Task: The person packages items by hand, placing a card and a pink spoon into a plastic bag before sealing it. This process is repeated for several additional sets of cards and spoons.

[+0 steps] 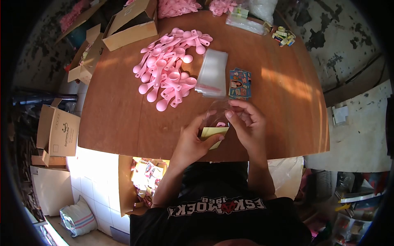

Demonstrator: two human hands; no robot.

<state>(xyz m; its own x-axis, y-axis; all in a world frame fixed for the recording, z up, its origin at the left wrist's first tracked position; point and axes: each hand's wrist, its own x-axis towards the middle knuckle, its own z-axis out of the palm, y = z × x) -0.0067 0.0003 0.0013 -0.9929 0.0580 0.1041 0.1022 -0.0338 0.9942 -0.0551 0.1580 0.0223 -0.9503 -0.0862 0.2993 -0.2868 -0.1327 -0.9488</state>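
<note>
My left hand (192,139) is closed around a clear plastic bag (221,110), its thumb pressed on a pale yellow card (214,132). Just above the card shows a bit of a pink spoon (221,124), mostly hidden. At the bag's upper end, the thumb and fingers of my right hand (248,125) pinch the film. Beyond my hands lie a stack of flat clear bags (213,71) and, to its right, a small stack of blue printed cards (240,84). A heap of pink measuring spoons (168,67) spreads over the table's left half.
The brown wooden table (287,110) has an open cardboard box (130,26) at its far left. Bagged pink items (178,7), a pack of clear bags (245,24) and small yellow boxes (283,37) sit along the far edge. Below the near edge stands a filled carton (126,184).
</note>
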